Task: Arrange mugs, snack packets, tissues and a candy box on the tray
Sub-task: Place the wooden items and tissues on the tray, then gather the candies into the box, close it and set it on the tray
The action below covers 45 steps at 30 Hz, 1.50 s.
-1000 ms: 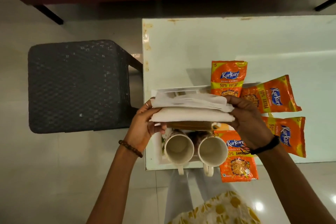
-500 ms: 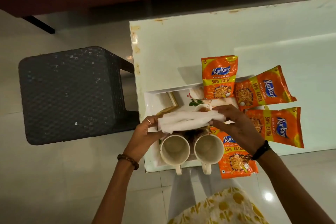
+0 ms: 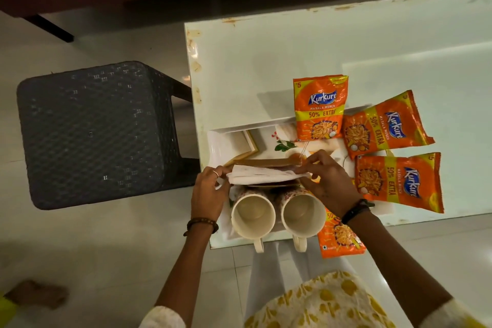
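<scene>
- The tray (image 3: 226,130) sits on the near left corner of the table (image 3: 266,66), its white rim showing at the far side.
- The left hand (image 3: 209,192) pinches the left end of the folded tissues (image 3: 266,174); the right hand (image 3: 328,184) pinches the right end with fingertips closed on it.
- The tissues lie across a flat brown box (image 3: 263,162), which shows just beyond and just below them; whether they rest on it or are held a little above cannot be told.
- Two mugs stand upright side by side at the near edge of the tray, left mug (image 3: 253,214) and right mug (image 3: 303,212), handles toward the person, right under the hands.
- Four orange packets ring the right side: far packet (image 3: 320,109), tilted packet (image 3: 383,125), right packet (image 3: 399,181), and near packet (image 3: 338,237), partly hidden under the right wrist and overhanging the table edge.
- The far packets overlap the tray's far right rim.
- A dark stool (image 3: 95,133) stands on the floor just left of the table.
- A foot (image 3: 37,294) shows at the lower left.
</scene>
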Each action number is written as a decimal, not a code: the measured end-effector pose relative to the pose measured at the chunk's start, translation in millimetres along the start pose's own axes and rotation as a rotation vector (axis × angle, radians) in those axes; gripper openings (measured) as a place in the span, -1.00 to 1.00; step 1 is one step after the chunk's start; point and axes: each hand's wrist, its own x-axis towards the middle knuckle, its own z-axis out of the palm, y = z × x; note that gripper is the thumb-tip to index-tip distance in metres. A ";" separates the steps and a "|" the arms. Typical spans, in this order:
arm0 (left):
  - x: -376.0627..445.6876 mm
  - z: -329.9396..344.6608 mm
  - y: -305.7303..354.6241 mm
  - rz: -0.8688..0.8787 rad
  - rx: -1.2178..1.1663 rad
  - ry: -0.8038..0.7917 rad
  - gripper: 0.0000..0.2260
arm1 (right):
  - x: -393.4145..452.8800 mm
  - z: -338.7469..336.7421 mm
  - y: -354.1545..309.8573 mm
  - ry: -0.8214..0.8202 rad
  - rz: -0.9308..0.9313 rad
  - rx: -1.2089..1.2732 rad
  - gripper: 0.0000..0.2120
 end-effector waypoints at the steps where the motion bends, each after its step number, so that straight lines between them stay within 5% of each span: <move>1: 1.7 0.8 -1.7 0.015 0.040 0.006 -0.84 | 1.5 3.1 0.0 0.005 0.008 -0.015 -0.82; 11: -7.5 3.4 -13.8 0.165 0.110 0.089 -0.70 | -6.4 6.2 1.1 0.103 -0.017 -0.121 -0.68; 19: -51.8 16.8 -25.6 -0.294 -0.241 0.423 -0.64 | -60.0 -9.2 26.9 0.465 0.418 0.211 -0.86; 28: -68.7 46.1 -34.5 -0.661 -0.444 0.471 -0.80 | -97.6 4.6 85.9 0.612 0.983 0.256 -0.79; 36: -64.7 63.0 -6.4 -0.865 -0.648 0.742 -0.79 | -78.5 10.6 101.0 0.752 1.160 0.335 -0.68; 45: -59.2 76.9 -0.6 -0.864 -0.671 0.787 -0.78 | -73.0 10.2 119.5 0.891 1.150 0.507 -0.79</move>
